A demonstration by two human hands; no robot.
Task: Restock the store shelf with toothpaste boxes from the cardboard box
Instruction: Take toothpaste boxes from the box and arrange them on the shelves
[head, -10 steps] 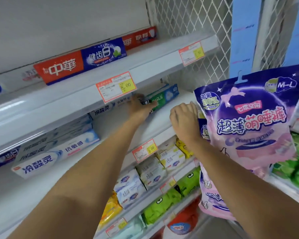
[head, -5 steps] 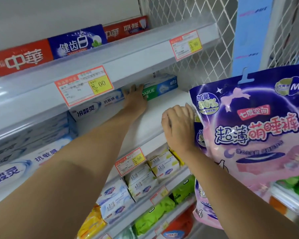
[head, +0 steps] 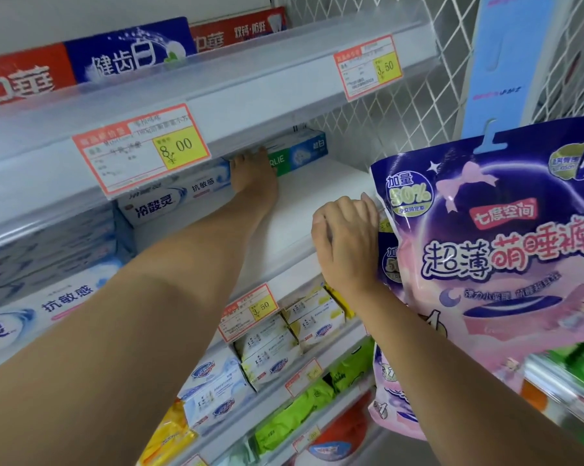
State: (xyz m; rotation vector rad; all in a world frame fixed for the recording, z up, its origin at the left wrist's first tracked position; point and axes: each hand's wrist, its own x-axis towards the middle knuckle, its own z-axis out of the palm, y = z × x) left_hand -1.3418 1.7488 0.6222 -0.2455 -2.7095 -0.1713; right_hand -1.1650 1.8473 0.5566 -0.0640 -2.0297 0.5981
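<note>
- Definitely a shop, small supermarket kind of place: white shelves [head: 284, 95] stacked in tiers from 12 down to 6 o'clock.
- Price tags [head: 142, 149] on the shelf edges, "8.00" at 10 o'clock, "3.50" at 1.
- Toothpaste boxes [head: 169, 203] lined up at 9 to 11 o'clock, small boxes [head: 317, 321] in rows near 6.
- Purple pack [head: 485, 247] hanging by a blue tab at 3 o'clock, wire mesh [head: 401, 122] at 1.
</note>
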